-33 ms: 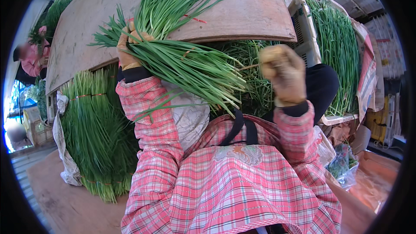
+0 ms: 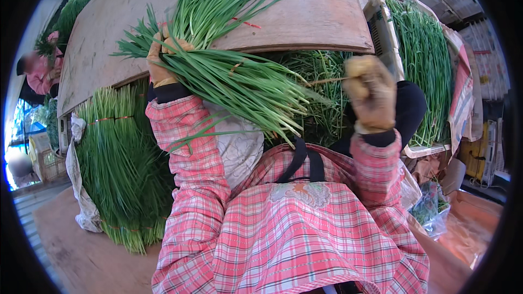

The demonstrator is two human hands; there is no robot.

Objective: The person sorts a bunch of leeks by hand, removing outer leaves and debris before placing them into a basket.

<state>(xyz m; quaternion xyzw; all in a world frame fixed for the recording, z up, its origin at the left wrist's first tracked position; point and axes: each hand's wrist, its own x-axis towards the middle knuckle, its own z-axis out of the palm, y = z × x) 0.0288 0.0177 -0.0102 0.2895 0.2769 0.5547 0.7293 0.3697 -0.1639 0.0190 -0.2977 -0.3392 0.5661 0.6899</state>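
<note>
My left hand (image 2: pixel 162 60), in a tan glove, is closed around the leafy part of a bunch of garlic chives (image 2: pixel 248 79). The bunch lies slantwise, its pale stem ends toward the right and nearer me. A small brownish piece sits on the leaves. To the right of the stems, my gloved right hand (image 2: pixel 371 92) is a closed fist, blurred by motion. A thin brown strand (image 2: pixel 324 81), like a withered leaf, runs from the stem ends to this fist. Beneath it lies a heap of loose green leaves and scraps (image 2: pixel 321 65).
More chives (image 2: pixel 218 5) lie on the wooden board (image 2: pixel 310 16), near a red tie. Tied bundles (image 2: pixel 120 158) stand at the left. A white crate (image 2: pixel 400 60) of chives is at the right. A person in pink (image 2: pixel 41 71) is at the far left.
My right hand has moved to the right, away from the stem ends, and the brown strand now stretches longer. My left hand and the bunch stay nearly where they were.
</note>
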